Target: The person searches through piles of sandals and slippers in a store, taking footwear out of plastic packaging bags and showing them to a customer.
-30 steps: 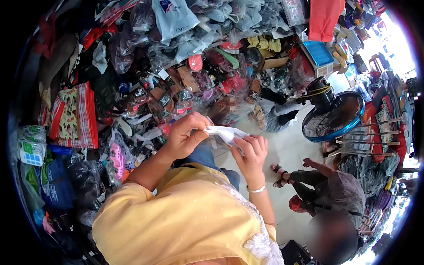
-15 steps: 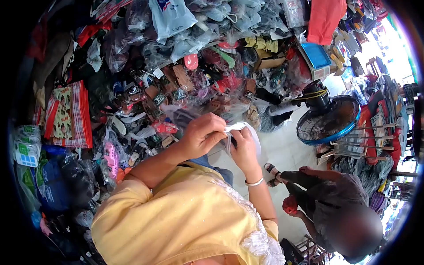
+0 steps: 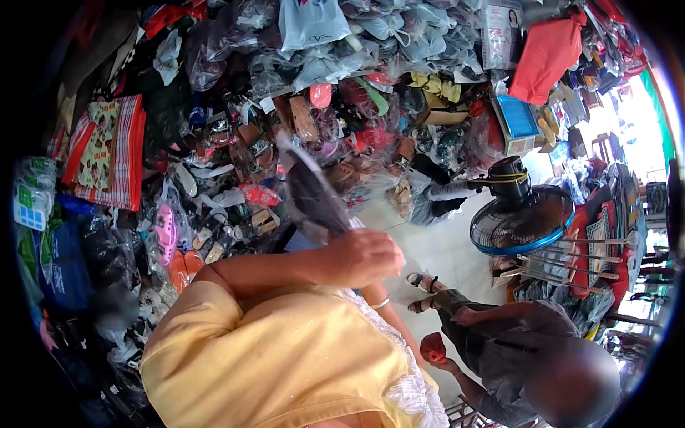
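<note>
My left hand [image 3: 365,258] is closed in front of my chest, its fingers curled, at the lower end of a clear plastic bag [image 3: 317,189]. Something flat and dark lies inside this bag, which slants up and to the left from the hand; its kind I cannot make out. Behind the left hand, my right hand is almost wholly hidden. Only the right forearm and a pale bracelet [image 3: 379,303] at its wrist show, so its fingers cannot be seen.
Piles of bagged shoes and sandals [image 3: 303,118] fill the front and left. A fan [image 3: 524,221] with a blue rim stands at the right. A person [image 3: 499,335] holding a red thing [image 3: 432,347] is on the tiled floor [image 3: 446,246] at the lower right.
Half a second ago both hands pinched a white band, apart from each other. Now the left hand has moved right and down over the right hand, and the bag with the dark item shows more fully.
</note>
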{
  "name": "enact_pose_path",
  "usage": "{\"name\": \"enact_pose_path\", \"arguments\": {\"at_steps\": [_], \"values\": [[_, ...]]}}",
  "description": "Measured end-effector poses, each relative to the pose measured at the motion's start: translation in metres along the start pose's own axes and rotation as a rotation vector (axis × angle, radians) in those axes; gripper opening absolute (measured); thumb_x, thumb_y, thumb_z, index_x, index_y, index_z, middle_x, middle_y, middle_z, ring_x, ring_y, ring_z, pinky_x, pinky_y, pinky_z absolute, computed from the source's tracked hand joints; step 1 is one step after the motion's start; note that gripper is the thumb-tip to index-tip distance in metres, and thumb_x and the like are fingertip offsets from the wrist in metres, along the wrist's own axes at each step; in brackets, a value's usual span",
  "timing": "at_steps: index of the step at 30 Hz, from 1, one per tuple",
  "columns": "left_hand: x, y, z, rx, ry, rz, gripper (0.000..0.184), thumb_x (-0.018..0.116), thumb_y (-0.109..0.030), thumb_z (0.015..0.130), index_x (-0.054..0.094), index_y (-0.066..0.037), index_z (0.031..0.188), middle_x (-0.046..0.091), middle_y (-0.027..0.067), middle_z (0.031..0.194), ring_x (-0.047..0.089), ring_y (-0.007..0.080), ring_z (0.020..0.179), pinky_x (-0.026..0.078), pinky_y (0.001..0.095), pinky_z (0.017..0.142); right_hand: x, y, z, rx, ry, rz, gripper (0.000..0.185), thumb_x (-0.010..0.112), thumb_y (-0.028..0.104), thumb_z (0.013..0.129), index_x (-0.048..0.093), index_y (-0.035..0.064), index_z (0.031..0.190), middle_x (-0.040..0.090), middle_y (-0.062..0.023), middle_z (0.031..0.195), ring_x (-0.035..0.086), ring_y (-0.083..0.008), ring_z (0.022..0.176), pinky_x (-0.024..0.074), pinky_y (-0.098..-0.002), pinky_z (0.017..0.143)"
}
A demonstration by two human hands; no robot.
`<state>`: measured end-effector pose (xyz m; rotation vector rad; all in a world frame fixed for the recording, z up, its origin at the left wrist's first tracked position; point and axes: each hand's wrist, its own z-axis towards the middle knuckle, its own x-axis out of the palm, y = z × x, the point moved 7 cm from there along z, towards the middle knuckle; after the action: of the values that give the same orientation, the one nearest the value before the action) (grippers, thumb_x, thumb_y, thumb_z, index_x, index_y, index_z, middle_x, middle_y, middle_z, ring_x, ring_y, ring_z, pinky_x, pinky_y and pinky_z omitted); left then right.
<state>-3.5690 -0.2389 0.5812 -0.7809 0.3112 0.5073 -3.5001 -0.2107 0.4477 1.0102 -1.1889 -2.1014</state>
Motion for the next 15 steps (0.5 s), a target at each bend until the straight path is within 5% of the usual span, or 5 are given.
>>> {"name": "enact_pose_path", "arguments": {"at_steps": [4, 5, 9, 13, 15], "values": [[-0.019, -0.005, 0.005, 0.132, -0.084, 0.077, 0.015, 0.062, -0.007, 0.074, 0.056, -0.008, 0.087, 0.058, 0.0060, 0.092, 0.057, 0.0239, 0.086, 0.048, 0.0388, 0.074, -0.009, -0.032, -0.020, 0.378, -0.279, 0.266, 0.037, 0.062, 0.016, 0.079, 0.052, 0.0028, 0.112, 0.058, -0.0085, 0.106, 0.056, -0.0198, 0.092, 0.0470, -0.0328, 0.078], [-0.036, 0.010, 0.004, -0.018, -0.123, -0.005, 0.021, 0.065, -0.008, 0.073, 0.055, -0.008, 0.092, 0.058, 0.0077, 0.097, 0.056, 0.0262, 0.097, 0.039, 0.0447, 0.092, -0.011, -0.039, -0.025, 0.456, -0.345, 0.352, 0.037, 0.061, 0.014, 0.081, 0.051, 0.0020, 0.114, 0.058, -0.0079, 0.107, 0.055, -0.0186, 0.094, 0.0469, -0.0324, 0.078], [-0.117, 0.071, -0.043, -0.464, -0.466, 0.547, 0.061, 0.067, -0.029, 0.076, 0.042, 0.001, 0.123, 0.045, 0.0191, 0.124, 0.042, 0.0368, 0.114, 0.031, 0.0431, 0.099, -0.015, -0.063, -0.055, 0.684, -0.641, 0.719, 0.038, 0.054, 0.005, 0.086, 0.046, -0.0013, 0.122, 0.054, -0.0095, 0.114, 0.054, -0.0158, 0.098, 0.0447, -0.0324, 0.086], [-0.093, 0.161, -0.132, -0.878, -0.418, 0.008, 0.042, 0.064, -0.031, 0.083, 0.052, -0.003, 0.112, 0.058, 0.0104, 0.102, 0.055, 0.0200, 0.094, 0.043, 0.0328, 0.080, -0.023, -0.030, -0.053, 0.457, -0.268, -0.103, 0.038, 0.053, 0.002, 0.085, 0.046, -0.0034, 0.123, 0.055, -0.0093, 0.115, 0.052, -0.0159, 0.101, 0.0429, -0.0310, 0.088], [-0.091, 0.175, -0.154, -1.017, -0.695, -0.216, 0.023, 0.059, -0.028, 0.087, 0.057, -0.006, 0.094, 0.054, -0.0023, 0.077, 0.049, 0.0065, 0.070, 0.040, 0.0230, 0.061, -0.035, -0.020, -0.044, 0.404, -0.436, 0.138, 0.036, 0.054, 0.003, 0.085, 0.048, -0.0034, 0.120, 0.056, -0.0093, 0.112, 0.054, -0.0152, 0.099, 0.0437, -0.0296, 0.086]]}}
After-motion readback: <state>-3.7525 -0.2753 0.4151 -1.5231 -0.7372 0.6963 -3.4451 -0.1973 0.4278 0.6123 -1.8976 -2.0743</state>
